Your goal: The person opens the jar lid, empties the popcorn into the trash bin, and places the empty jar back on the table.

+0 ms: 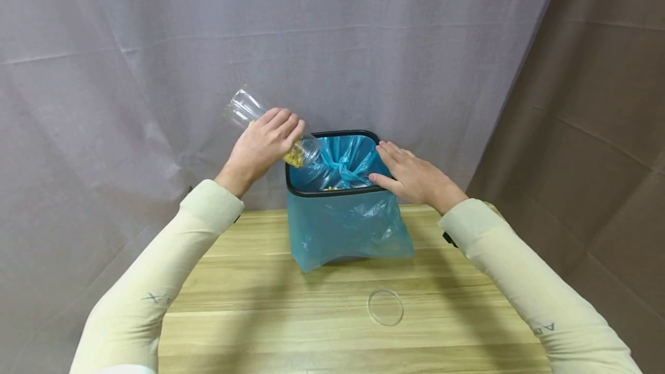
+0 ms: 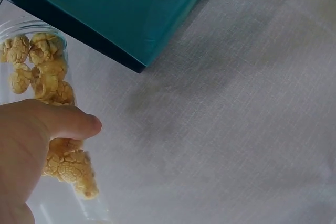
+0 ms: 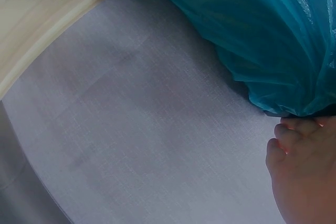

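My left hand grips a clear plastic jar, tilted with its mouth down over the left rim of a bin. Yellow popcorn lies along the jar's lower side; in the left wrist view the popcorn pieces show beyond my thumb. A blue plastic bag lines the bin and hangs over its dark rim, gathered in folds inside. A few popcorn pieces lie in the bin near the front. My right hand rests its extended fingers at the right rim, thumb apart.
The bin stands at the back of a wooden table. A clear round lid or ring lies on the table in front of it. Grey curtain hangs close behind, and brown cloth at the right.
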`<state>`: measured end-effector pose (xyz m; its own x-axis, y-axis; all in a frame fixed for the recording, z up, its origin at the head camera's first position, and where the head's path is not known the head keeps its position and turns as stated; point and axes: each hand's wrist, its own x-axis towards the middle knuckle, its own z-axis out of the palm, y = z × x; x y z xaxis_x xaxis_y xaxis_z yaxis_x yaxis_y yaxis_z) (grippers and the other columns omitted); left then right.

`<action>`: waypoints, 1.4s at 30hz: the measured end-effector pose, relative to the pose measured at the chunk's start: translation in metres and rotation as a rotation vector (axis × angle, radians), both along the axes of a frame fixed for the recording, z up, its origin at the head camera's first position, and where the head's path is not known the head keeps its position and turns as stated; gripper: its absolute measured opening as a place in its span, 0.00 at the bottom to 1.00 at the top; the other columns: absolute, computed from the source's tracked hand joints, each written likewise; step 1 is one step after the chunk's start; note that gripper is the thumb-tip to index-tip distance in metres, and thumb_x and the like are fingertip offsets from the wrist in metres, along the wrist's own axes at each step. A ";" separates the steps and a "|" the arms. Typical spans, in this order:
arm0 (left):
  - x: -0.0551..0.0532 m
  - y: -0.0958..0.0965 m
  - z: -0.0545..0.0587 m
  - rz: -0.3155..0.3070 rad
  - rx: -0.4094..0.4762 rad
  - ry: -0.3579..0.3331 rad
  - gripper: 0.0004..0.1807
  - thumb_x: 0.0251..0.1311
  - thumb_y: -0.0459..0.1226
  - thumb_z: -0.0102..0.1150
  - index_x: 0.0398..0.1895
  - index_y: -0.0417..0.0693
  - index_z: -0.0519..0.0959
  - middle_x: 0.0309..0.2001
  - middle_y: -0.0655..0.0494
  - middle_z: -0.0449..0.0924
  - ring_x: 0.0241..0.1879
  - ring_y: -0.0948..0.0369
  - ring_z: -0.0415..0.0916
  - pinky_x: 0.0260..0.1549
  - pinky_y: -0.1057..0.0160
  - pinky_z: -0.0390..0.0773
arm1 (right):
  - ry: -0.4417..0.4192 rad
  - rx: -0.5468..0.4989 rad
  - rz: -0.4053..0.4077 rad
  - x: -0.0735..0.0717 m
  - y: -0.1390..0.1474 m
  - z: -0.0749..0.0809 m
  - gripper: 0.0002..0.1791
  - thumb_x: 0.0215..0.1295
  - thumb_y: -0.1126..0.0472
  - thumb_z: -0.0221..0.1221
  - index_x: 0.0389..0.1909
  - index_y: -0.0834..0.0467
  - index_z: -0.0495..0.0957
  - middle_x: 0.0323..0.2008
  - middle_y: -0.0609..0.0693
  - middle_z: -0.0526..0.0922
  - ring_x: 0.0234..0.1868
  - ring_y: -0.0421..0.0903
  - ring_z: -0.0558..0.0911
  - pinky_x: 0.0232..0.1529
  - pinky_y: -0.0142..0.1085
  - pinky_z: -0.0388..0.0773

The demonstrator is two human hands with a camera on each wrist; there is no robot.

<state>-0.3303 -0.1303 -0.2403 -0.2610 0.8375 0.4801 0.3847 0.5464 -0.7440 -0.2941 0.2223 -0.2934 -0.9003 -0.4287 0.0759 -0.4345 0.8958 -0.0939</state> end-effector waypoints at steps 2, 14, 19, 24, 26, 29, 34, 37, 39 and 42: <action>0.000 0.001 0.001 -0.003 -0.003 0.003 0.26 0.60 0.18 0.63 0.62 0.37 0.77 0.57 0.44 0.85 0.59 0.48 0.80 0.68 0.55 0.77 | 0.002 -0.001 0.000 0.000 0.000 0.000 0.50 0.80 0.30 0.38 0.86 0.61 0.40 0.87 0.61 0.41 0.87 0.60 0.43 0.86 0.58 0.44; 0.001 0.005 0.000 -0.002 -0.034 0.020 0.23 0.66 0.19 0.58 0.62 0.39 0.78 0.57 0.46 0.85 0.59 0.50 0.80 0.68 0.56 0.77 | -0.001 -0.001 0.003 -0.003 -0.002 -0.003 0.50 0.80 0.30 0.38 0.86 0.61 0.40 0.87 0.60 0.41 0.87 0.60 0.43 0.86 0.58 0.44; 0.002 0.005 0.000 0.010 -0.042 0.029 0.23 0.66 0.20 0.61 0.62 0.40 0.77 0.58 0.46 0.85 0.60 0.50 0.80 0.68 0.56 0.77 | 0.000 -0.001 -0.002 -0.003 -0.002 -0.003 0.50 0.80 0.30 0.39 0.86 0.61 0.40 0.87 0.60 0.41 0.87 0.60 0.43 0.86 0.58 0.44; 0.003 0.005 0.000 0.012 -0.015 -0.002 0.22 0.67 0.20 0.60 0.62 0.40 0.78 0.58 0.46 0.85 0.60 0.50 0.80 0.68 0.56 0.77 | -0.002 0.001 -0.012 -0.001 -0.003 -0.003 0.50 0.80 0.30 0.39 0.86 0.61 0.39 0.87 0.60 0.41 0.87 0.60 0.44 0.86 0.58 0.44; 0.004 0.005 -0.001 0.013 0.020 -0.048 0.23 0.65 0.20 0.61 0.62 0.39 0.78 0.58 0.45 0.85 0.60 0.49 0.80 0.68 0.55 0.77 | -0.002 -0.001 -0.010 -0.002 -0.004 -0.003 0.50 0.80 0.31 0.39 0.86 0.61 0.39 0.87 0.60 0.41 0.87 0.60 0.44 0.86 0.58 0.44; 0.006 0.004 -0.003 0.035 0.030 -0.071 0.25 0.63 0.20 0.63 0.63 0.39 0.78 0.58 0.45 0.84 0.60 0.49 0.80 0.68 0.55 0.77 | 0.003 -0.008 -0.008 -0.002 -0.004 -0.003 0.49 0.80 0.31 0.40 0.86 0.61 0.40 0.87 0.61 0.42 0.87 0.60 0.44 0.86 0.58 0.45; 0.007 0.005 -0.005 0.072 -0.007 -0.047 0.26 0.62 0.20 0.64 0.63 0.40 0.78 0.58 0.46 0.84 0.60 0.49 0.79 0.68 0.56 0.77 | 0.008 -0.008 -0.007 -0.002 -0.004 -0.003 0.49 0.81 0.32 0.40 0.86 0.61 0.41 0.87 0.61 0.42 0.87 0.61 0.45 0.86 0.59 0.45; 0.007 0.005 -0.008 0.060 0.063 -0.120 0.26 0.60 0.19 0.66 0.63 0.39 0.78 0.58 0.45 0.84 0.60 0.48 0.80 0.69 0.55 0.77 | 0.002 -0.003 -0.009 -0.002 -0.004 -0.003 0.50 0.80 0.31 0.39 0.86 0.61 0.40 0.87 0.61 0.41 0.87 0.61 0.44 0.86 0.59 0.45; 0.007 0.005 -0.009 0.049 0.130 -0.186 0.26 0.59 0.19 0.67 0.61 0.38 0.79 0.57 0.44 0.85 0.60 0.47 0.80 0.69 0.53 0.78 | -0.001 0.002 -0.011 -0.002 -0.003 -0.003 0.50 0.80 0.30 0.38 0.86 0.60 0.39 0.87 0.60 0.41 0.87 0.61 0.44 0.86 0.59 0.45; 0.008 0.003 -0.012 0.035 0.243 -0.288 0.25 0.54 0.16 0.65 0.57 0.37 0.80 0.54 0.42 0.86 0.56 0.46 0.81 0.66 0.51 0.79 | -0.006 0.005 -0.012 -0.002 -0.003 -0.003 0.50 0.80 0.29 0.37 0.86 0.60 0.38 0.87 0.60 0.40 0.87 0.60 0.43 0.86 0.59 0.44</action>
